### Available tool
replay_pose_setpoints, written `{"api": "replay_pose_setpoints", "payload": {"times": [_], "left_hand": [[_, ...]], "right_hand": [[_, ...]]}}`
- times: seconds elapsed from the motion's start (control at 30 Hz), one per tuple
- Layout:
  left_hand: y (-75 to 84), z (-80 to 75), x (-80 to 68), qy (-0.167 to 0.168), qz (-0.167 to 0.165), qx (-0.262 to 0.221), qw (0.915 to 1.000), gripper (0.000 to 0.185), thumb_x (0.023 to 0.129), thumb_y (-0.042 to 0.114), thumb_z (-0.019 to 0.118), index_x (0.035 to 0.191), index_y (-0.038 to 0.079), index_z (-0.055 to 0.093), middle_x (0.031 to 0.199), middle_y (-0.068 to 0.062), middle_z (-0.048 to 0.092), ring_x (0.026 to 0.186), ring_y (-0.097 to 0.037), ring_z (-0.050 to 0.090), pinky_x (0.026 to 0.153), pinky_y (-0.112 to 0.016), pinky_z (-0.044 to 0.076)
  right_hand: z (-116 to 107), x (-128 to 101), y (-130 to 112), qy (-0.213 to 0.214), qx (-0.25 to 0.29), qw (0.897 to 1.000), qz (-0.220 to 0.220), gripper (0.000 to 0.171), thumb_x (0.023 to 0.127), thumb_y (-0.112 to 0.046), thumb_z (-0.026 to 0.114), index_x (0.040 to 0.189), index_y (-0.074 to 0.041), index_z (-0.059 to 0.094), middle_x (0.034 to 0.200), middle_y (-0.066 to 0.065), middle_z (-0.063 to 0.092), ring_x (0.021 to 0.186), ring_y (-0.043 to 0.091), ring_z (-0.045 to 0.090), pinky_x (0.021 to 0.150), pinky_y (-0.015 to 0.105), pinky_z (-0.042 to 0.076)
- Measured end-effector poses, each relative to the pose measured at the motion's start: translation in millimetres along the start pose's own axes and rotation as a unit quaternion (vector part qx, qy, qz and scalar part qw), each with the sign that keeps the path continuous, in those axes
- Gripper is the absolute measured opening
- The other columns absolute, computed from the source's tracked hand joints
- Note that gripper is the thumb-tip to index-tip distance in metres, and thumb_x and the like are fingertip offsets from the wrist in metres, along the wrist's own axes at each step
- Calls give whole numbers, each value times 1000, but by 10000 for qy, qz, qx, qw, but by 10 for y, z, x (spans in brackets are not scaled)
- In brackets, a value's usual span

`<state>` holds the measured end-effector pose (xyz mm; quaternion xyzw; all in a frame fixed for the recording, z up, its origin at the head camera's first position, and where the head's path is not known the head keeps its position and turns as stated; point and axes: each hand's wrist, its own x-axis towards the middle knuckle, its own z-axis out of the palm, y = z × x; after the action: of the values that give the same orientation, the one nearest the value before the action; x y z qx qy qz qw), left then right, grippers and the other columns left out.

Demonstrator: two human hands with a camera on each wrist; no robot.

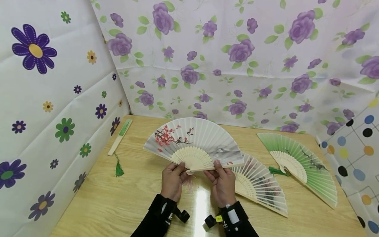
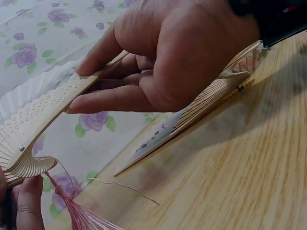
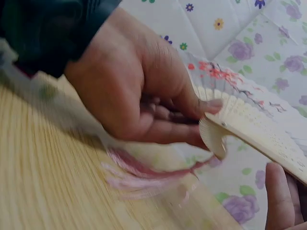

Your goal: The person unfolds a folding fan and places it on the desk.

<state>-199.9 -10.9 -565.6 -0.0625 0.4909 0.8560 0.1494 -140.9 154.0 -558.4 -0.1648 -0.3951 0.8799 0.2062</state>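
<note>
Head view: above the pale wooden counter [image 1: 118, 204], the left hand [image 1: 172, 179] and right hand [image 1: 222, 184] pinch the outer ribs of a spread white paper fan with red blossoms and slatted bamboo ribs [image 1: 193, 143]. Two open fans lie right: a cream one [image 1: 260, 184] and a green one [image 1: 299, 161]; a folded green fan [image 1: 119, 136] lies left.

Left wrist view: fingers [image 2: 110, 100] clamp a perforated rib.

Right wrist view: a blurred pink tassel [image 3: 144, 175] dangles from the pivot.

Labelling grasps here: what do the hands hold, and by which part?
Both the left hand and right hand pinch the white open fan by its wooden outer ribs, near the pivot.
</note>
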Motion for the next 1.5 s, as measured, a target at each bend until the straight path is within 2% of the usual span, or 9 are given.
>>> {"api": "replay_pose_setpoints", "payload": {"times": [0.23,0.43,0.53,0.67,0.9,1.07,1.17,1.37,1.5], "left_hand": [[1,-14,9,31,13,-28,10000,23,117,9,65,133,-6,72,87,-1,78,72,-9,80,79,-31,72],[-9,-12,31,183,130,-158,9996,17,116,9,67,122,-4,76,87,-1,73,76,-9,81,79,-30,72],[-12,-8,35,198,203,-174,9994,19,116,10,67,124,-6,75,88,0,73,78,-9,81,78,-29,71],[-19,-12,35,199,234,-188,9994,25,116,10,68,131,-8,74,88,0,74,77,-9,81,76,-28,71],[-26,-28,23,212,143,-171,9995,21,116,10,67,127,-7,75,86,-1,75,74,-9,80,76,-30,71],[-20,-38,7,208,82,-83,9997,25,117,11,66,132,-7,73,90,-1,75,77,-10,80,79,-29,72],[-26,-45,-4,210,56,-86,9997,23,117,11,65,131,-6,73,93,-2,74,82,-10,82,83,-29,72],[-51,-17,18,134,-80,-555,9983,16,118,10,63,124,2,75,96,-1,68,89,-11,84,90,-29,72],[-42,1,46,173,-63,-665,9976,21,118,11,63,132,1,75,97,-1,70,89,-10,84,89,-28,71]], "right_hand": [[-30,-12,-8,-184,-249,9994,-175,26,118,-12,64,100,-10,83,95,1,80,80,12,84,88,33,73],[0,-90,46,-155,198,9996,98,29,119,-20,61,106,-10,84,105,3,85,94,14,87,95,32,71],[9,-98,64,-109,368,9990,229,29,119,-23,61,107,-10,84,108,4,86,97,15,88,97,31,70],[-8,-67,55,-126,219,9995,184,28,119,-22,62,106,-11,84,106,3,86,94,14,88,95,31,71],[-114,4,5,-287,-66,9995,-94,23,117,-13,67,101,-9,83,94,1,81,83,13,83,90,32,72],[-160,1,7,-421,-158,9986,-271,23,117,-10,66,104,-9,85,96,0,79,84,11,82,91,31,72],[-139,-26,19,-276,-64,9994,-211,22,117,-11,66,105,-9,85,99,-1,78,85,11,82,94,31,71],[-30,-107,37,279,444,9986,88,31,118,-20,62,92,-7,72,99,4,76,91,13,84,98,29,69],[21,-142,38,343,586,9976,149,31,120,-22,59,96,-5,72,102,6,79,94,14,86,100,28,68]]}}
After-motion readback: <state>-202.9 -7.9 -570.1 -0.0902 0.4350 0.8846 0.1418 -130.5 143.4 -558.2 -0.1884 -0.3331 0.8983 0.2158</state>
